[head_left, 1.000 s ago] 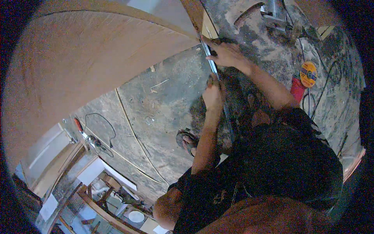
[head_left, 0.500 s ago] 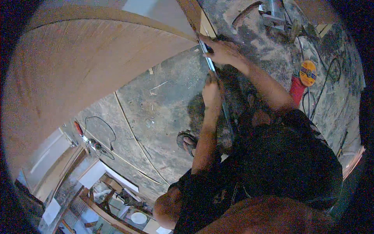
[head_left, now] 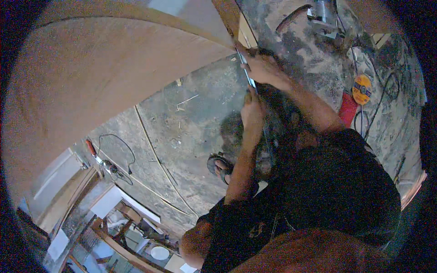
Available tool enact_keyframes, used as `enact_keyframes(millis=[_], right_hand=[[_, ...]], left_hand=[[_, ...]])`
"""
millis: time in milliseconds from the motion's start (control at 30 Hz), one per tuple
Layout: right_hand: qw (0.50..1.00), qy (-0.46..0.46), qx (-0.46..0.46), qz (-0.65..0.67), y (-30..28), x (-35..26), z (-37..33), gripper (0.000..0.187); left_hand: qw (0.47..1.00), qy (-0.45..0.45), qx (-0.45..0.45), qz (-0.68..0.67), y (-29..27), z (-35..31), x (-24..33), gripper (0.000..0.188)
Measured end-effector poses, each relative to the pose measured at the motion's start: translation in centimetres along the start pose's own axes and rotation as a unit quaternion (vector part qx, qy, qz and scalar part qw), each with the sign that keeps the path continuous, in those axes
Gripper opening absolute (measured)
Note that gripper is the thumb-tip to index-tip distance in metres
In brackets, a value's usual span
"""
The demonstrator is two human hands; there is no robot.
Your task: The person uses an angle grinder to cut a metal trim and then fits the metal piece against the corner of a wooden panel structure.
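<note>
yellow disc [head_left: 362, 89] bears printed marks; too blurred to read

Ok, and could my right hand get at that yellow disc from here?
Probably yes, once free: your right hand is on the metal strip, but the yellow disc sits out on that same side, with its face uncovered and nothing obvious standing between them.

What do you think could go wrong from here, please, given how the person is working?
1. The bare left hand and right hand hold a narrow shiny strip; if its edge is sharp, a slip could cut them.
2. Bare toes show nearby, so dropping the shiny strip might hurt them.
3. Beside a red-handled tool, a black cord lies looped on the floor and might trip someone.
</note>
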State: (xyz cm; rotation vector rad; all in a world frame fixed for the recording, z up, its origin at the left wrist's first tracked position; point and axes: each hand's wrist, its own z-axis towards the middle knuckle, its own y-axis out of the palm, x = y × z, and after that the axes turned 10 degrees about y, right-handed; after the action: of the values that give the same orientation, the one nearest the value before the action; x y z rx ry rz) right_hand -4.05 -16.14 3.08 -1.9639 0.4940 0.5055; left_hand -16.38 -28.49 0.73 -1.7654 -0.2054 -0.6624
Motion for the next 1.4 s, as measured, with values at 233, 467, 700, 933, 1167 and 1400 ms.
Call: enact_keyframes(millis=[233,467,700,933,1167,1400], right_hand=[[0.989,-0.098,0.113,-0.003,0.3,0.0,-0.5,0.081],[0.996,0.014,0.023,0.083,2.1,1.8,1.8,0.087],[0.998,-0.025,0.038,0.032,1.3,0.7,-0.2,0.064],[0.999,0.032,0.018,0.032,-0.6,0.0,2.3,0.051],[0.999,0.012,0.028,0.019,-1.0,-1.1,1.5,0.044],[0.998,0.006,0.060,-0.020,1.0,0.9,5.0,0.046]], left_hand=[[1.000,-0.003,-0.001,0.002,-1.1,-0.8,1.5,0.061],[0.996,-0.034,-0.062,-0.052,-0.8,1.1,1.9,0.061],[1.000,0.008,-0.014,0.024,-0.6,-1.1,1.7,0.068],[0.993,-0.026,-0.110,0.026,-0.1,2.3,0.4,0.070],[0.998,-0.022,-0.042,0.042,0.1,1.3,0.1,0.073],[0.991,-0.051,-0.118,0.039,-0.2,3.1,-0.2,0.072]])
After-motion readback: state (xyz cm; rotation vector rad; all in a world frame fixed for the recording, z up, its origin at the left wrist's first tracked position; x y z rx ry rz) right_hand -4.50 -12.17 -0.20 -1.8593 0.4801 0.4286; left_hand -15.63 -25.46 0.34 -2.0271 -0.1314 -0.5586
